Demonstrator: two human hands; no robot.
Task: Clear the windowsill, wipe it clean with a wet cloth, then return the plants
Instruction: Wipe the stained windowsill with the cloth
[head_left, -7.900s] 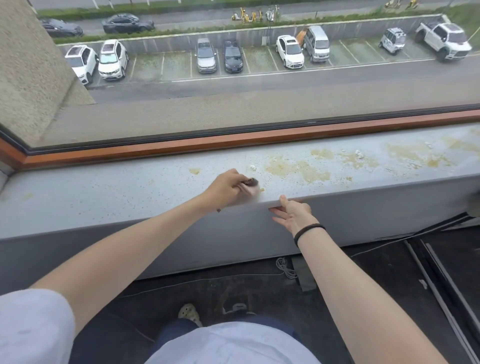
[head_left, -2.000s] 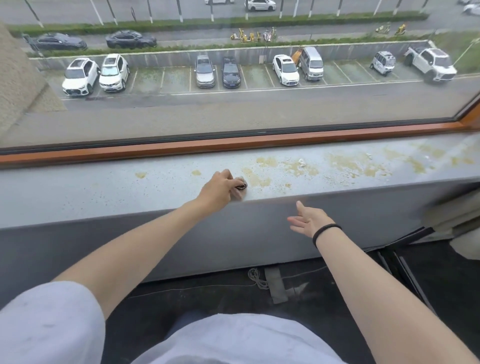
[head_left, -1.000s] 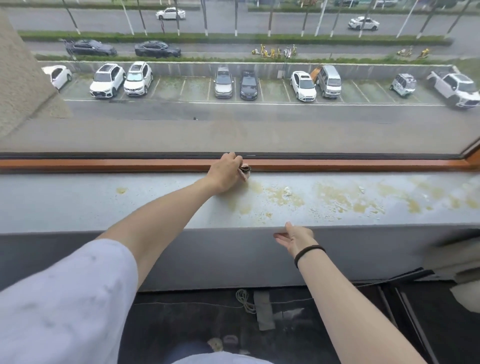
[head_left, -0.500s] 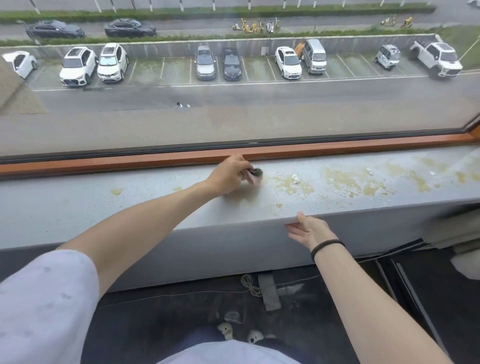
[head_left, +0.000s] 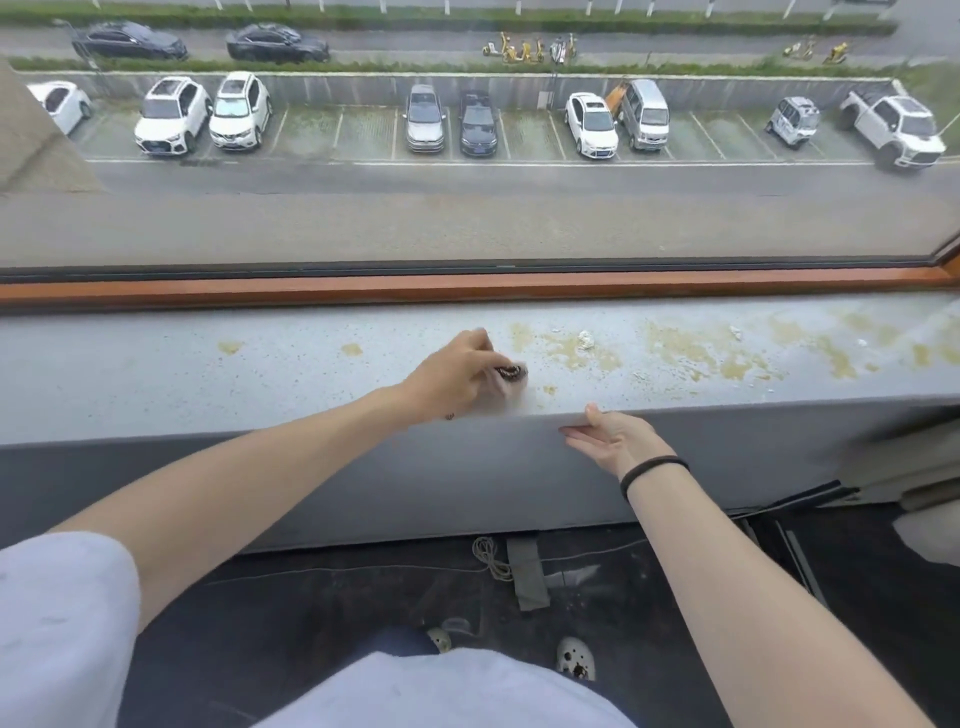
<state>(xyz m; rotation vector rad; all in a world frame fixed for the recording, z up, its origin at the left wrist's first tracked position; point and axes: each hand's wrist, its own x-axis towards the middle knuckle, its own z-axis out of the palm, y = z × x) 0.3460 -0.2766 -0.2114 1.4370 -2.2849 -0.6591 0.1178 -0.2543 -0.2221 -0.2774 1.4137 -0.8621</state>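
Note:
A long grey windowsill (head_left: 208, 374) runs across the view below a wooden window frame. Yellow-brown stains (head_left: 691, 353) and white crumbs cover its right half. My left hand (head_left: 452, 376) grips a small crumpled cloth (head_left: 511, 379), white with a dark dirty patch, and presses it on the sill near the front edge. My right hand (head_left: 613, 436) is held flat, palm up, just under the sill's front edge, thumb touching the edge, to the right of the cloth. No plants are in view.
The wooden frame (head_left: 467, 286) and window glass bound the sill at the back. On the dark floor below lie a cable (head_left: 488, 558), a strip of tape (head_left: 527, 577) and metal rails (head_left: 789, 540) at the right. My feet (head_left: 574, 657) stand close to the wall.
My left hand has drawn the cloth from the back of the sill toward the front edge. My right hand stays cupped under the edge.

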